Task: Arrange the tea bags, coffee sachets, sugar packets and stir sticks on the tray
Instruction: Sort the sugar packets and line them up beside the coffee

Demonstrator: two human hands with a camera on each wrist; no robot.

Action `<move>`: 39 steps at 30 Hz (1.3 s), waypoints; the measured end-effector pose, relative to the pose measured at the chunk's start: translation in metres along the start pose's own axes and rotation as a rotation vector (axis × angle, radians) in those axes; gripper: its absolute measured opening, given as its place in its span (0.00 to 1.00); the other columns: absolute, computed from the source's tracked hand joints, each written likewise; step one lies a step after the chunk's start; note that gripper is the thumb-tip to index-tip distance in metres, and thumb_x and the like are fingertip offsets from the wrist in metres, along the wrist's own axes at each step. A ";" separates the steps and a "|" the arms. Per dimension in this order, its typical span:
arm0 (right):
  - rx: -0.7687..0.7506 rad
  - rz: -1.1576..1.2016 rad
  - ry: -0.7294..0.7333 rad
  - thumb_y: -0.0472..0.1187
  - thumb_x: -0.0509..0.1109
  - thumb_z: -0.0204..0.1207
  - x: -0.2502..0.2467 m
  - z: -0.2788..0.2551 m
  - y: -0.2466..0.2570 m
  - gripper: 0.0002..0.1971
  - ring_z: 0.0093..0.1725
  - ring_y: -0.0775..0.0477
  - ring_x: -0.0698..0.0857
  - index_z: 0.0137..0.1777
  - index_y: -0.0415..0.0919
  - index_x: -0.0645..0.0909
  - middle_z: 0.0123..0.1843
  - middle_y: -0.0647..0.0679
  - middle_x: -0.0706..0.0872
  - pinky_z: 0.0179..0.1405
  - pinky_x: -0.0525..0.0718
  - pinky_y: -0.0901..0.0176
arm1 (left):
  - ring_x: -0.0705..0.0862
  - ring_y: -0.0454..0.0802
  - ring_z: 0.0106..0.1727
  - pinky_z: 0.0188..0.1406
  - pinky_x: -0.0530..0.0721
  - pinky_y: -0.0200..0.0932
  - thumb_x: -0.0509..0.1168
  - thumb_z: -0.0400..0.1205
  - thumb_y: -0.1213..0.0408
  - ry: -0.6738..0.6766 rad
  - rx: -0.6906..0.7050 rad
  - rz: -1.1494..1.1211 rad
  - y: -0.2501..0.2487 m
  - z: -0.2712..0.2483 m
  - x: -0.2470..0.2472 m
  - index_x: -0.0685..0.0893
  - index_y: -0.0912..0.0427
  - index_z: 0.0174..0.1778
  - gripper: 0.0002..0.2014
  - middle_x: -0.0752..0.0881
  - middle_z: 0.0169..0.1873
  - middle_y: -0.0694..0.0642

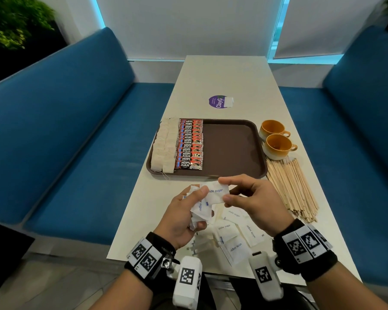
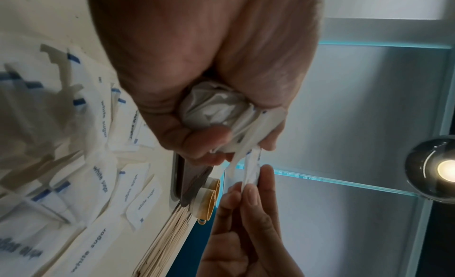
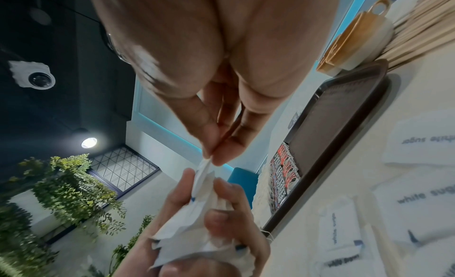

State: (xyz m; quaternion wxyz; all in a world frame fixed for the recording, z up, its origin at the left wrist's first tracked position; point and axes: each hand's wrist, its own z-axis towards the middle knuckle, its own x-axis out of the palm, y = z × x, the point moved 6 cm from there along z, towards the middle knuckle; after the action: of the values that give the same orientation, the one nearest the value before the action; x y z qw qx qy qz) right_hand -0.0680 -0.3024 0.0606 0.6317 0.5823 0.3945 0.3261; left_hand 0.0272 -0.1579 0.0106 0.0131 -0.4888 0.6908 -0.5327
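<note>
Biggest risk here, I'd say, is the bunch of sugar packets [image 1: 199, 209] in the left hand [image 1: 184, 218] letting go. It's a crumpled fistful, fingers curled around the lot, and the slick paper packets fan out at odd angles (the left wrist view shows the wad bulging out of the fist). If the right hand [image 1: 253, 200] tugs too hard on the single packet [image 1: 215, 193] it's pinching, the neighbours could slide out with it and drop onto the loose sugar packets [image 1: 235, 233] lying on the table [image 1: 222, 81]. A hard pull could maybe tear a packet too, and spilled sugar would be a pain.

Pose-wise: both hands are raised just in front of the near edge of the tray [image 1: 233, 148]. The right hand holds that one packet flat and face up between thumb and fingertips, other fingers loosely extended. The left thumb presses on the packet's other end, so both hands are touching it.

Tea bags [image 1: 164, 146] and coffee sachets [image 1: 189, 145] already sit in neat columns on the tray's left side, with the right half bare. The stir sticks [image 1: 293, 186] lie in a heap on the table right of the tray, below two mugs [image 1: 276, 139], not yet moved.
</note>
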 end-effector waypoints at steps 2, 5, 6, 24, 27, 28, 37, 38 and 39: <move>-0.001 -0.006 -0.004 0.26 0.81 0.71 -0.001 0.000 0.001 0.20 0.43 0.41 0.93 0.60 0.45 0.92 0.52 0.46 0.91 0.49 0.89 0.58 | 0.83 0.56 0.34 0.18 0.68 0.36 0.74 0.78 0.54 0.008 -0.020 -0.066 0.002 0.000 0.002 0.83 0.55 0.55 0.14 0.88 0.47 0.64; 0.025 -0.020 -0.008 0.28 0.82 0.72 -0.003 0.001 -0.001 0.19 0.43 0.43 0.93 0.59 0.47 0.92 0.46 0.44 0.93 0.50 0.89 0.59 | 0.84 0.57 0.35 0.19 0.73 0.37 0.73 0.79 0.55 0.023 -0.044 -0.164 0.002 0.001 0.004 0.81 0.55 0.56 0.14 0.88 0.53 0.67; 0.038 -0.016 -0.008 0.28 0.82 0.72 -0.004 0.001 -0.001 0.18 0.43 0.42 0.93 0.58 0.46 0.92 0.43 0.43 0.94 0.50 0.90 0.59 | 0.85 0.57 0.36 0.20 0.76 0.38 0.73 0.79 0.55 0.027 -0.045 -0.163 0.001 0.000 0.005 0.80 0.55 0.57 0.14 0.89 0.53 0.67; 0.132 -0.057 -0.050 0.30 0.82 0.72 -0.025 0.044 -0.007 0.06 0.37 0.47 0.89 0.48 0.39 0.93 0.40 0.40 0.92 0.38 0.89 0.56 | 0.87 0.56 0.39 0.23 0.84 0.40 0.74 0.78 0.60 -0.047 -0.049 -0.250 -0.012 0.029 -0.008 0.83 0.51 0.56 0.12 0.86 0.53 0.59; 0.133 -0.065 -0.074 0.30 0.81 0.73 -0.036 0.073 -0.001 0.07 0.38 0.43 0.89 0.51 0.36 0.92 0.43 0.34 0.92 0.40 0.88 0.52 | 0.87 0.56 0.42 0.25 0.85 0.41 0.74 0.77 0.61 -0.021 -0.051 -0.291 -0.016 0.036 -0.012 0.84 0.51 0.56 0.12 0.87 0.53 0.58; 0.135 -0.048 -0.090 0.30 0.82 0.73 -0.041 0.086 0.000 0.09 0.39 0.40 0.89 0.52 0.34 0.92 0.44 0.33 0.92 0.42 0.89 0.48 | 0.87 0.57 0.42 0.26 0.86 0.41 0.76 0.77 0.62 -0.014 -0.053 -0.308 -0.016 0.038 -0.014 0.84 0.51 0.56 0.14 0.87 0.53 0.58; 0.163 -0.191 -0.223 0.38 0.83 0.75 -0.080 0.226 -0.018 0.06 0.36 0.42 0.89 0.49 0.44 0.91 0.44 0.41 0.94 0.43 0.91 0.54 | 0.87 0.61 0.46 0.31 0.89 0.48 0.92 0.45 0.69 0.066 -0.062 -0.432 -0.027 0.066 -0.022 0.94 0.64 0.50 0.34 0.88 0.52 0.66; 0.167 -0.221 -0.225 0.38 0.83 0.75 -0.082 0.242 -0.025 0.04 0.35 0.43 0.89 0.46 0.44 0.91 0.42 0.40 0.94 0.45 0.91 0.51 | 0.87 0.62 0.45 0.30 0.89 0.49 0.92 0.44 0.70 0.054 -0.065 -0.427 -0.028 0.071 -0.023 0.94 0.63 0.50 0.36 0.88 0.52 0.66; 0.175 -0.251 -0.226 0.38 0.82 0.75 -0.083 0.258 -0.033 0.03 0.33 0.44 0.88 0.44 0.44 0.91 0.40 0.39 0.94 0.45 0.91 0.49 | 0.88 0.63 0.44 0.30 0.90 0.50 0.92 0.42 0.71 0.040 -0.066 -0.421 -0.029 0.075 -0.025 0.94 0.61 0.50 0.37 0.88 0.53 0.66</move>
State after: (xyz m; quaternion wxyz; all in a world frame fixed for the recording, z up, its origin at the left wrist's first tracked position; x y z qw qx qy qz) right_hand 0.1174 -0.5012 0.0405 0.6545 0.6142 0.4175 0.1416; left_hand 0.1002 -0.1937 -0.0126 -0.1284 -0.6119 0.5905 -0.5103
